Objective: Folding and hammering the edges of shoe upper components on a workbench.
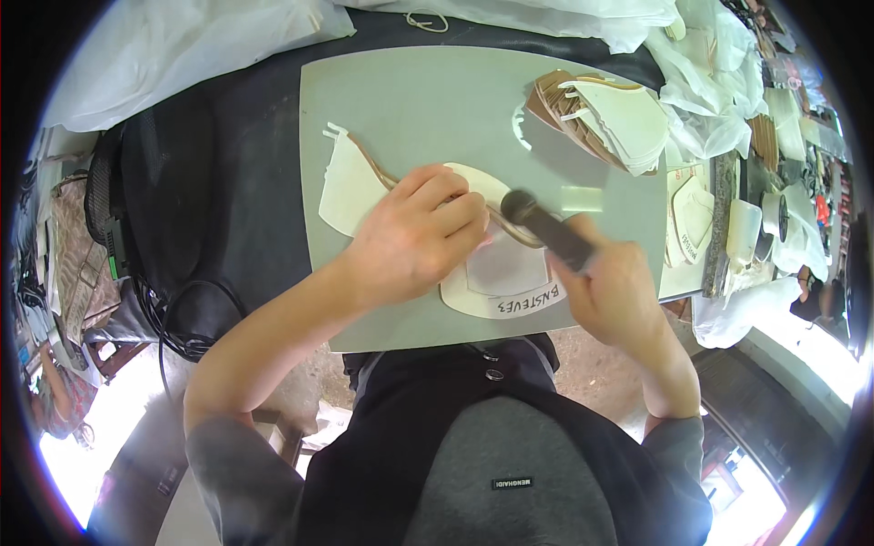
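My left hand [421, 227] is closed, its fingertips pressed onto a cream shoe-upper piece [350, 187] with a brown edge. That piece runs out from under the hand to the left; its part beneath my fingers is hidden. In my right hand [619, 291] is a dark hammer [551, 232], smeared by motion, its round end close to the left fingers. Below both hands lies a cream template [510, 305] with handwriting and a grey middle. All of this rests on a grey-green board [410, 100].
At the board's far right sits a stack of cream and brown cut pieces [619, 127]. White plastic sheeting [200, 55] lines the far side. A black cable [196, 314] coils at the left. On the right are another template [692, 218] and a thread spool [774, 217].
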`<state>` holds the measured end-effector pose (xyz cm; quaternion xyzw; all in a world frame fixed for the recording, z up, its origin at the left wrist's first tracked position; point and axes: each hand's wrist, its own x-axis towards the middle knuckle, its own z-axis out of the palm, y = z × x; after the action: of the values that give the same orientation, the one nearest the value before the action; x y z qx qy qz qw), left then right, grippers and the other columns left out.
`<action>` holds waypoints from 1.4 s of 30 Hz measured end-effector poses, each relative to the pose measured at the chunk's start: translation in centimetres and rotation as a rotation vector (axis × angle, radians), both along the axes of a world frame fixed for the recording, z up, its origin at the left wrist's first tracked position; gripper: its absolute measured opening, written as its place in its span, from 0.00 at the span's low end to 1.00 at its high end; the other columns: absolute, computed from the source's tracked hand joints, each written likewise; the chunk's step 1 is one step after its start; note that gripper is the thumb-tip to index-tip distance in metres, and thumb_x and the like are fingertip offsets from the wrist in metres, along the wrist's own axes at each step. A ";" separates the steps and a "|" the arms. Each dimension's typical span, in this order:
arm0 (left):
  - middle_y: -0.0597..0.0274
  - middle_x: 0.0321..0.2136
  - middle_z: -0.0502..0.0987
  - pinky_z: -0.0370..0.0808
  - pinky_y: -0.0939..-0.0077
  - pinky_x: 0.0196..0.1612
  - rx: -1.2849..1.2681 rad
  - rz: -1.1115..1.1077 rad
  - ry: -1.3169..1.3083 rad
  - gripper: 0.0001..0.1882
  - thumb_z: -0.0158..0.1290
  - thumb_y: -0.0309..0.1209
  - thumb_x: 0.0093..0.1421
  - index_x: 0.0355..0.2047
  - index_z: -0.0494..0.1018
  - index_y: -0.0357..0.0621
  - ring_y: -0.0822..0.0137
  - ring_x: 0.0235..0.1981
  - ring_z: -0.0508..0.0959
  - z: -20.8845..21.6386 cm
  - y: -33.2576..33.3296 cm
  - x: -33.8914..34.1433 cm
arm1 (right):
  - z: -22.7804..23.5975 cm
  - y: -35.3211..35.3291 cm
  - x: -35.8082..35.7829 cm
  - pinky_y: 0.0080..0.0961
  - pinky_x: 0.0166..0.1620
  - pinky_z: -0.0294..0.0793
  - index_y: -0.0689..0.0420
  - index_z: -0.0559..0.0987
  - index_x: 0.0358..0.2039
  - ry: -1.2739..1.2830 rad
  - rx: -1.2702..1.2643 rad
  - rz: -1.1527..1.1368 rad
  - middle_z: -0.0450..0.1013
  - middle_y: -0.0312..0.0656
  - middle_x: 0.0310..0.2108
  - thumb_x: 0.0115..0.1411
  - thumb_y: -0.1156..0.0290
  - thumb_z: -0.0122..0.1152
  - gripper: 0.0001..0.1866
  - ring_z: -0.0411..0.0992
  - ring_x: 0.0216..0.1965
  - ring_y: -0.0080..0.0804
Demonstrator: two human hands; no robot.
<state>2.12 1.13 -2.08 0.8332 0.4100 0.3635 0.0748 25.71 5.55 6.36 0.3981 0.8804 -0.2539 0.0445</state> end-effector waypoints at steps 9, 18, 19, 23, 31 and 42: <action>0.62 0.35 0.77 0.79 0.64 0.42 -0.001 -0.010 -0.032 0.17 0.69 0.26 0.42 0.34 0.77 0.37 0.58 0.39 0.78 0.0 0.1 -0.3 | -0.4 0.3 0.0 0.43 0.24 0.72 0.61 0.69 0.33 0.238 0.051 -0.071 0.73 0.47 0.18 0.66 0.62 0.59 0.15 0.74 0.19 0.51; 0.59 0.34 0.79 0.79 0.65 0.51 0.178 0.021 0.186 0.08 0.58 0.28 0.47 0.28 0.75 0.41 0.61 0.40 0.79 0.1 -0.5 -0.4 | -0.2 0.8 -0.6 0.44 0.25 0.73 0.61 0.69 0.35 0.191 -0.067 -0.112 0.75 0.48 0.19 0.67 0.62 0.58 0.14 0.76 0.22 0.53; 0.59 0.34 0.79 0.79 0.65 0.51 0.175 0.020 0.185 0.08 0.58 0.28 0.47 0.28 0.75 0.41 0.61 0.40 0.79 0.0 -0.8 -0.2 | -0.9 0.8 -0.6 0.45 0.26 0.73 0.60 0.69 0.35 0.090 -0.001 -0.010 0.75 0.48 0.20 0.67 0.62 0.58 0.14 0.76 0.22 0.53; 0.57 0.35 0.80 0.79 0.64 0.53 0.184 0.028 0.189 0.09 0.57 0.28 0.45 0.29 0.74 0.40 0.60 0.41 0.80 -0.1 -0.8 -0.3 | -0.3 1.5 -0.9 0.45 0.27 0.73 0.59 0.70 0.35 0.028 0.022 0.016 0.75 0.48 0.20 0.67 0.61 0.58 0.14 0.77 0.23 0.52; 0.58 0.34 0.79 0.80 0.67 0.49 0.176 0.060 0.138 0.09 0.57 0.28 0.45 0.29 0.75 0.41 0.60 0.42 0.81 -0.4 -0.9 -0.4 | -0.4 1.2 -1.2 0.45 0.26 0.73 0.60 0.70 0.33 0.152 0.034 0.007 0.73 0.49 0.17 0.67 0.60 0.58 0.16 0.76 0.23 0.52; 0.57 0.30 0.78 0.83 0.66 0.35 0.084 0.050 0.094 0.16 0.69 0.30 0.45 0.28 0.74 0.36 0.58 0.34 0.81 0.3 -1.1 -0.7 | -1.4 2.9 -2.5 0.48 0.29 0.72 0.61 0.71 0.32 0.040 0.002 0.146 0.74 0.51 0.18 0.70 0.57 0.54 0.18 0.75 0.24 0.55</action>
<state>1.43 0.06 -1.77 0.8414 0.4179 0.3424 0.0112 23.23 8.48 4.95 0.3278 0.9079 -0.2573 0.0447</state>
